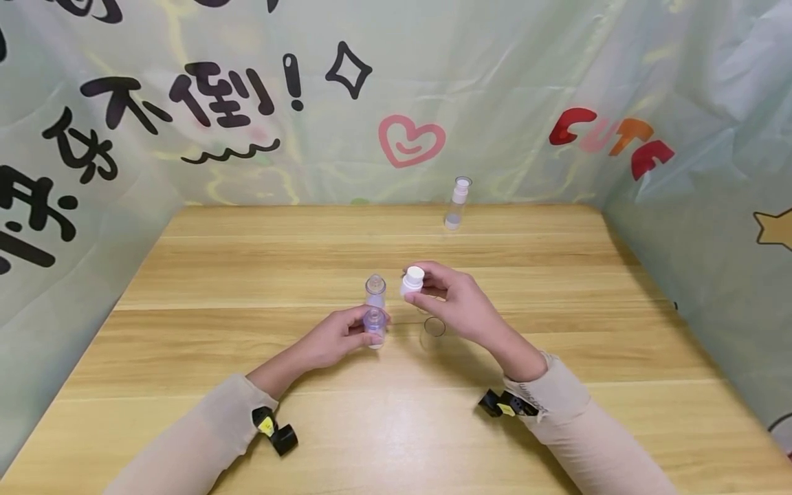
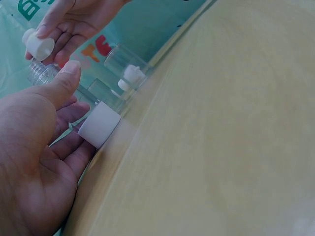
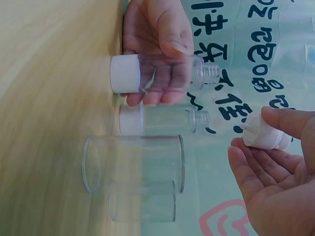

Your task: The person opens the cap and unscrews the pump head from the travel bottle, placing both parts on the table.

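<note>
My left hand (image 1: 331, 338) holds a clear bottle (image 3: 165, 73) with a white base and a bare threaded neck, standing upright on the table. In my right hand (image 1: 460, 302), thumb and fingers pinch a white pump head (image 1: 412, 280), up and to the right of that bottle and apart from it. Just behind the held bottle stands a second, similar clear bottle (image 1: 375, 289), its neck also uncapped. Two clear cylindrical covers (image 3: 135, 164) stand near the right hand, partly hidden by it in the head view. Another white pump piece (image 2: 132, 76) shows by the covers in the left wrist view.
At the back of the wooden table (image 1: 297, 258) stands an assembled pump bottle (image 1: 456, 205) with a white top. A printed curtain (image 1: 495, 89) encloses the back and both sides. Each sleeve carries a small black wrist camera (image 1: 275, 430).
</note>
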A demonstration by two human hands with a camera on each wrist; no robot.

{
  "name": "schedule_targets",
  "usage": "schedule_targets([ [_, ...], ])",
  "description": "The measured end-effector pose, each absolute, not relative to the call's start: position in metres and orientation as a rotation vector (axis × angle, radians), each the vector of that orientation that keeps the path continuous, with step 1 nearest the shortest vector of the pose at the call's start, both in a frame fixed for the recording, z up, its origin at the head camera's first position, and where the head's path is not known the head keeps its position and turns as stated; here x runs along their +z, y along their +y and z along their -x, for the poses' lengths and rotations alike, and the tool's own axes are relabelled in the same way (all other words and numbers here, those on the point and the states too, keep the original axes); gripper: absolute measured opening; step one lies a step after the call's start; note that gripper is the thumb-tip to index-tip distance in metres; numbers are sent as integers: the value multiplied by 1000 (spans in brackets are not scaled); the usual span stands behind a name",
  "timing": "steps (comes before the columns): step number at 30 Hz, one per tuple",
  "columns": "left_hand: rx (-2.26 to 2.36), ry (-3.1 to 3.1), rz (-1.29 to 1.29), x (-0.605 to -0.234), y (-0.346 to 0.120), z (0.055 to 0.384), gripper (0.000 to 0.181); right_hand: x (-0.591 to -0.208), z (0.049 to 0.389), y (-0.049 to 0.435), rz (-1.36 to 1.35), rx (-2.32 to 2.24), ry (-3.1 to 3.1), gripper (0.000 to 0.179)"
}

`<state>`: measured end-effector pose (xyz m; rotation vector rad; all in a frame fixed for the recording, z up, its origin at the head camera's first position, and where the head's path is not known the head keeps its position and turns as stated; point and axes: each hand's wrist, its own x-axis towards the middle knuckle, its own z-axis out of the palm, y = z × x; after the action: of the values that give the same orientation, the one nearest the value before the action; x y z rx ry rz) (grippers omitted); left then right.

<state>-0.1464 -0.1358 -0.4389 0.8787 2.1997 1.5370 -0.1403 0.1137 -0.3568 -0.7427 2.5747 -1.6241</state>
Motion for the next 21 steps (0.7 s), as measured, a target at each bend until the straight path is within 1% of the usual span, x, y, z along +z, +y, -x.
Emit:
schedule_targets([
  [6,1529,2206,-878,-439,-135,147,36,-358,139,124,697,-1633,2576,37],
  [12,1532,2201,-876,-439,-135,147,36,-359,137,133,709,-1608,2601,37],
  [21,1532,2200,-866,-441,-136,147,36,-361,133,147,671,-1578,2569,34],
])
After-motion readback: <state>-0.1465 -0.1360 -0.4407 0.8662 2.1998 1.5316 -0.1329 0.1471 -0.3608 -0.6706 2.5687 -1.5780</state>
